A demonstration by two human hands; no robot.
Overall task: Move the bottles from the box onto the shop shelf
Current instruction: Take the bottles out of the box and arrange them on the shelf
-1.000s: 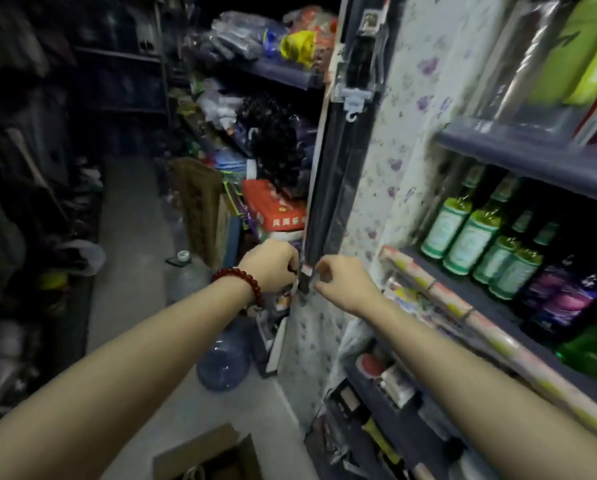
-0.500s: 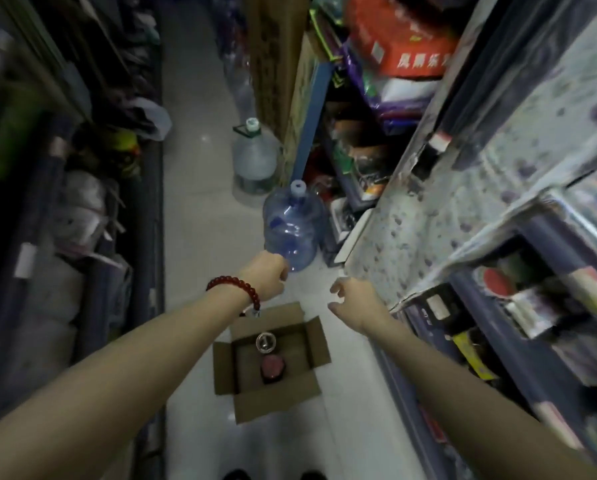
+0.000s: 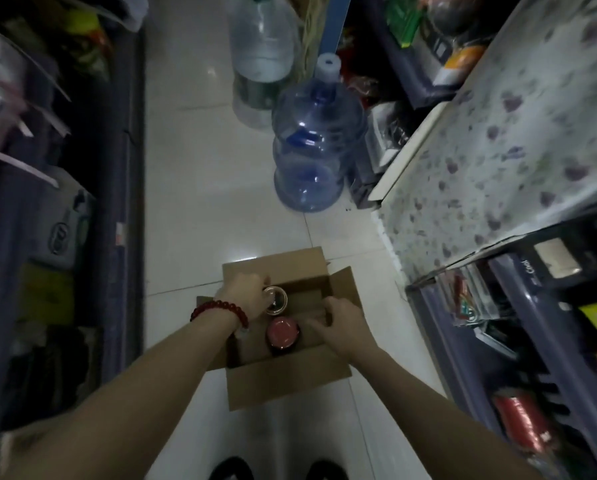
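So the cardboard box [image 3: 286, 382] sits open on the floor with two bottles inside. The left hand [image 3: 247, 299] curls around the clear-topped bottle [image 3: 275, 300], probably to lift it, while the right hand [image 3: 344, 323] reaches loosely toward the red-capped bottle [image 3: 282, 334], holding nothing yet.

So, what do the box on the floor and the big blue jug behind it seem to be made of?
The box looks like plain brown cardboard with a matte finish: its flaps are folded open and show raw edges. The blue jug seems to be clear tinted plastic with a glossy surface: the floor shows through it and its ribbed wall catches highlights.
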